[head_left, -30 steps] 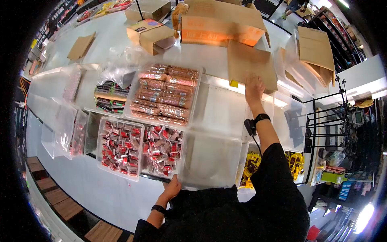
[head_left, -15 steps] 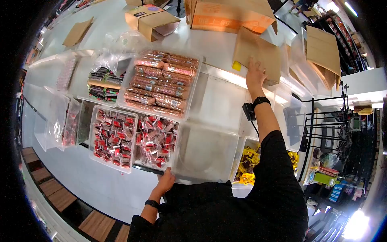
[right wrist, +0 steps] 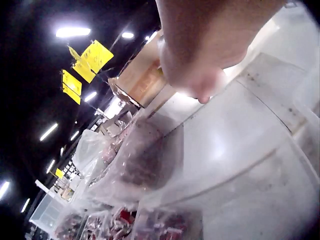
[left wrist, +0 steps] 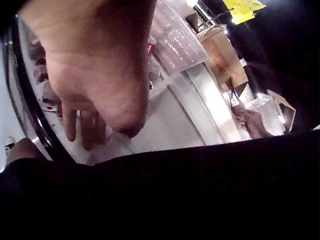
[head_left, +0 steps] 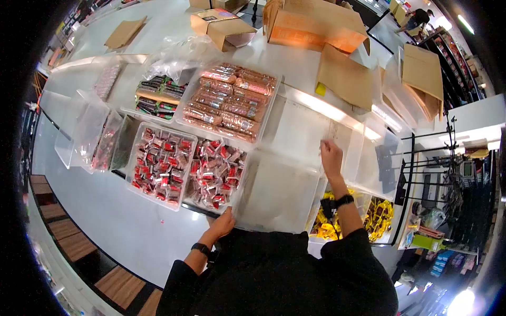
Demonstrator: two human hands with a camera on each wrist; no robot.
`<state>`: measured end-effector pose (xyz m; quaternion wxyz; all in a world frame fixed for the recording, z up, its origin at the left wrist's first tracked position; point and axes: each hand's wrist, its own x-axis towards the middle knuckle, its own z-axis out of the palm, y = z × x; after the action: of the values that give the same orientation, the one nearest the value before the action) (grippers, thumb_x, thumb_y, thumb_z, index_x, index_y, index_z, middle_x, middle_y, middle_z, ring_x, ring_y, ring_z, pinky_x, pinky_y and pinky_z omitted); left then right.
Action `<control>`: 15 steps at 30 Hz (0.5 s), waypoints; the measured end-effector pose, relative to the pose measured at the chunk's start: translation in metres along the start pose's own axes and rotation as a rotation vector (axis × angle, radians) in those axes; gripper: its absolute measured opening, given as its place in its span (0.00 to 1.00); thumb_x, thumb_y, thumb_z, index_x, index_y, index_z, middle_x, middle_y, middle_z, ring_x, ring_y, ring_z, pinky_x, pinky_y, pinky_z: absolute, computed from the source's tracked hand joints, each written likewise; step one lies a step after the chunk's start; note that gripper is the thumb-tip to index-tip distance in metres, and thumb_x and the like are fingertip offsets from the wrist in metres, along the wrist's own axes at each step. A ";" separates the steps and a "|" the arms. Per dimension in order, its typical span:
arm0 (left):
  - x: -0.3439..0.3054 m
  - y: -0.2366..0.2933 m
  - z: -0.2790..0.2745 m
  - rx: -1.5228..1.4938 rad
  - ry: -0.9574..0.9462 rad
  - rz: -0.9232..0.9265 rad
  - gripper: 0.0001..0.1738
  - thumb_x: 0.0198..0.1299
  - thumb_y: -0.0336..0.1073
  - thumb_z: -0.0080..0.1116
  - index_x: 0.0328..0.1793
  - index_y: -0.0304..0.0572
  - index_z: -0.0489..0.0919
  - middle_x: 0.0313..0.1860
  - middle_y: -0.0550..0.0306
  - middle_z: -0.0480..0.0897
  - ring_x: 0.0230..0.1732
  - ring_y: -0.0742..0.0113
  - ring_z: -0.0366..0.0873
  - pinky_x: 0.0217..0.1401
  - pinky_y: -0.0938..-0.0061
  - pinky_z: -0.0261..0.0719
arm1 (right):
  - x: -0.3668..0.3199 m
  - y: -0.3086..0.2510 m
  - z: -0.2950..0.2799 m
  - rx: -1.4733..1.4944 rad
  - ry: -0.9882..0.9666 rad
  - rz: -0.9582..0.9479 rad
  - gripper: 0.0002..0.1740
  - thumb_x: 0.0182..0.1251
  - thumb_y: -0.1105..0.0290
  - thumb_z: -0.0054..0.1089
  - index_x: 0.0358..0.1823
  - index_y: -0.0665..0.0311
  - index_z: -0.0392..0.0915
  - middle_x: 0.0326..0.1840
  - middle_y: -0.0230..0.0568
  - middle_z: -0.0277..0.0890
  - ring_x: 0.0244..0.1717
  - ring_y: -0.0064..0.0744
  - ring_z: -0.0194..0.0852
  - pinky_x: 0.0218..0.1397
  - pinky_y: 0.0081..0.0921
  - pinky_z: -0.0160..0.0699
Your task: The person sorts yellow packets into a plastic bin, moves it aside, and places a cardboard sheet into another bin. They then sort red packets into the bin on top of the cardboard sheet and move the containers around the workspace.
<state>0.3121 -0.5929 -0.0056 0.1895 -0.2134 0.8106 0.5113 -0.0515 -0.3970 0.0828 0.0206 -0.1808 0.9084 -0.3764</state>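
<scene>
In the head view, my left hand (head_left: 221, 224) is at the front corner of a clear bin (head_left: 243, 181) full of red-and-clear wrapped sweets (head_left: 219, 171). Its fingers (left wrist: 70, 125) look nearly straight and reach down at the rim in the left wrist view. My right hand (head_left: 331, 159) hovers over bare pale bins with its fingers loosely curled and nothing in them. Beyond it lies a folded brown cardboard piece (head_left: 345, 76) with a yellow patch, leaning by an orange-printed carton (head_left: 316, 29).
A second bin of red-wrapped sweets (head_left: 161, 163) stands to the left. Behind are packs of long brown wrapped rolls (head_left: 232, 100) and dark-wrapped packs (head_left: 158, 95). Yellow-wrapped sweets (head_left: 378, 218) fill bins under my right forearm. A black rack (head_left: 427, 168) edges the right side.
My right hand has left the cardboard piece and drawn back toward my body, over the pale bins. My left hand stays at the bin's front corner. The head view has shifted slightly.
</scene>
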 end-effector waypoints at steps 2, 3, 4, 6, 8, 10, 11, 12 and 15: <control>0.001 -0.002 -0.001 0.008 -0.033 0.024 0.25 0.58 0.38 0.44 0.56 0.30 0.54 0.39 0.21 0.72 0.43 0.32 0.72 0.44 0.54 0.70 | -0.051 0.014 -0.001 0.025 -0.055 0.080 0.13 0.61 0.63 0.50 0.28 0.65 0.76 0.16 0.45 0.73 0.19 0.42 0.74 0.28 0.34 0.71; 0.003 -0.007 0.001 0.021 -0.036 0.033 0.25 0.58 0.38 0.44 0.56 0.30 0.54 0.39 0.21 0.72 0.43 0.32 0.72 0.44 0.54 0.70 | -0.073 0.013 -0.007 -0.001 -0.128 0.104 0.14 0.61 0.62 0.50 0.27 0.65 0.76 0.15 0.44 0.72 0.19 0.42 0.74 0.29 0.33 0.72; 0.003 -0.010 0.003 0.088 0.012 0.031 0.25 0.58 0.38 0.44 0.56 0.29 0.54 0.40 0.21 0.72 0.43 0.32 0.72 0.44 0.54 0.70 | -0.094 0.009 -0.012 -0.028 -0.202 0.127 0.14 0.62 0.62 0.50 0.27 0.65 0.76 0.15 0.44 0.72 0.19 0.42 0.74 0.29 0.33 0.73; 0.003 -0.009 0.005 0.163 0.051 0.045 0.25 0.58 0.38 0.44 0.56 0.29 0.54 0.40 0.20 0.72 0.44 0.32 0.72 0.45 0.54 0.70 | -0.133 0.011 -0.012 -0.070 -0.192 0.101 0.15 0.62 0.61 0.50 0.26 0.67 0.76 0.18 0.45 0.74 0.19 0.39 0.74 0.28 0.30 0.72; 0.002 0.001 -0.001 0.122 0.023 0.002 0.25 0.57 0.38 0.43 0.56 0.28 0.55 0.42 0.19 0.71 0.46 0.31 0.71 0.47 0.55 0.69 | -0.166 0.008 -0.010 -0.115 -0.198 0.102 0.17 0.62 0.61 0.50 0.26 0.69 0.75 0.22 0.46 0.76 0.20 0.36 0.74 0.26 0.27 0.71; 0.002 -0.001 0.002 0.111 0.039 0.045 0.25 0.57 0.37 0.43 0.56 0.28 0.55 0.41 0.19 0.71 0.46 0.31 0.71 0.48 0.55 0.69 | -0.188 -0.001 -0.008 0.045 -0.122 -0.059 0.17 0.63 0.61 0.48 0.28 0.69 0.76 0.28 0.48 0.76 0.30 0.40 0.76 0.34 0.28 0.73; 0.004 -0.004 0.004 0.089 0.076 0.086 0.25 0.57 0.36 0.42 0.56 0.27 0.55 0.41 0.20 0.71 0.45 0.31 0.71 0.48 0.55 0.69 | -0.196 0.003 -0.007 0.051 -0.109 -0.034 0.17 0.63 0.61 0.48 0.28 0.69 0.76 0.28 0.48 0.76 0.30 0.40 0.76 0.34 0.28 0.73; 0.008 -0.012 0.005 0.068 0.030 0.050 0.25 0.57 0.36 0.42 0.56 0.28 0.55 0.41 0.21 0.72 0.46 0.31 0.71 0.49 0.56 0.69 | -0.205 0.007 -0.007 -0.077 -0.259 -0.032 0.15 0.63 0.62 0.48 0.30 0.68 0.75 0.32 0.49 0.75 0.36 0.44 0.74 0.39 0.32 0.72; 0.011 -0.010 0.006 -0.056 0.025 0.124 0.27 0.56 0.36 0.43 0.59 0.30 0.54 0.44 0.27 0.73 0.49 0.35 0.71 0.54 0.59 0.67 | -0.228 0.019 -0.006 -0.093 -0.411 -0.006 0.11 0.59 0.66 0.52 0.38 0.67 0.74 0.40 0.50 0.72 0.48 0.49 0.68 0.53 0.38 0.66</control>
<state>0.3085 -0.5933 -0.0211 0.1413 -0.1742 0.8101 0.5417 0.1541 -0.3023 0.0510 0.1960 -0.2573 0.9009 -0.2896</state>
